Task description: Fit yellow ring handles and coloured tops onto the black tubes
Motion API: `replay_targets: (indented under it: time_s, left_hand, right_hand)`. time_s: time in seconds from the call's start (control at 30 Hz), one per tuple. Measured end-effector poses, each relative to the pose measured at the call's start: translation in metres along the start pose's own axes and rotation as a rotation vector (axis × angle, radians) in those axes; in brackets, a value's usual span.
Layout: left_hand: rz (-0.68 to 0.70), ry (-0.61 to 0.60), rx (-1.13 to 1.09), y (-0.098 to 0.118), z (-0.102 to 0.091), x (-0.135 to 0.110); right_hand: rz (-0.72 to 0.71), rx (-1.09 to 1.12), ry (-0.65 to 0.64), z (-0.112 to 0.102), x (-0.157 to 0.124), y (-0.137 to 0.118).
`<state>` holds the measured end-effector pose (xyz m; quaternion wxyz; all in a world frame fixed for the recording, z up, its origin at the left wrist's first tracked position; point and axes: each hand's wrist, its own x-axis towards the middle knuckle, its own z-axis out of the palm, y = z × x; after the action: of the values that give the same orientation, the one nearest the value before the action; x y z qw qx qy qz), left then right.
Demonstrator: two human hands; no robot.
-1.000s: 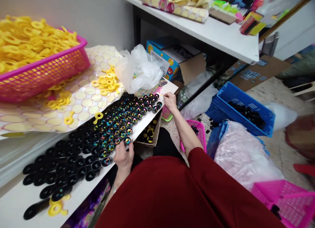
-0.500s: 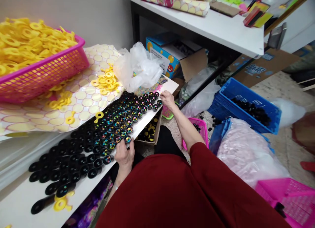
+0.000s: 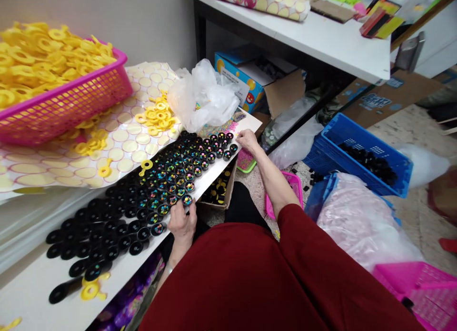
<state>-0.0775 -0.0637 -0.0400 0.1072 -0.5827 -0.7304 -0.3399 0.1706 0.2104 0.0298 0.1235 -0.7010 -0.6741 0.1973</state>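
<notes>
Little changes over the last second: the left hand [image 3: 182, 223] stays at a black cup [image 3: 186, 200] on the table's [image 3: 30, 297] near edge, thumb and fingers narrowly astride it (whether they grip, I cannot tell). The right hand [image 3: 247, 140] stays beside the pink beads [image 3: 232, 126], fingers bunched, contents hidden. The rows look unaltered, so the work shows no visible advance.

Narrow white bench [image 3: 28, 290], lower left to frame centre
Small round black plastic cups [image 3: 153, 204] crowd it; yellow plastic ring-shaped pieces [image 3: 97, 293] lie lower left, tiny pink beads [image 3: 230, 126] just above centre.
</notes>
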Motion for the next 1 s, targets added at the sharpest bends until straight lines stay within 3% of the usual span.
replay_targets:
  time_s: [0.17, 0.37, 0.47, 0.53, 0.67, 0.73, 0.87, 1.0]
  left_hand:
    - [-0.012, 0.008, 0.008, 0.002, 0.001, 0.0]
    - [-0.079, -0.012, -0.02, 0.007, -0.003, 0.0]
    - [-0.093, -0.02, -0.027, 0.008, -0.003, 0.0]
    - [-0.116, -0.03, -0.05, 0.007, -0.001, -0.001]
    - [-0.148, -0.039, -0.07, 0.006, 0.001, -0.002]
    - [-0.13, -0.033, -0.05, 0.006, 0.002, -0.003]
    - [-0.108, -0.042, -0.023, 0.007, -0.001, -0.004]
    - [-0.126, -0.041, -0.04, 0.008, -0.001, -0.005]
  right_hand:
    - [-0.146, -0.014, 0.057, 0.009, -0.009, 0.007]
    - [-0.197, -0.044, 0.143, 0.013, -0.013, 0.012]
    - [-0.296, 0.088, 0.33, 0.007, -0.023, -0.002]
    - [-0.462, 0.198, 0.39, 0.004, -0.038, -0.023]
    - [-0.868, 0.223, 0.137, 0.015, -0.075, -0.08]
    - [-0.98, 0.134, 0.024, 0.027, -0.087, -0.103]
    - [-1.0, -0.04, -0.08, 0.045, -0.093, -0.127]
    - [-0.963, -0.15, -0.153, 0.049, -0.091, -0.136]
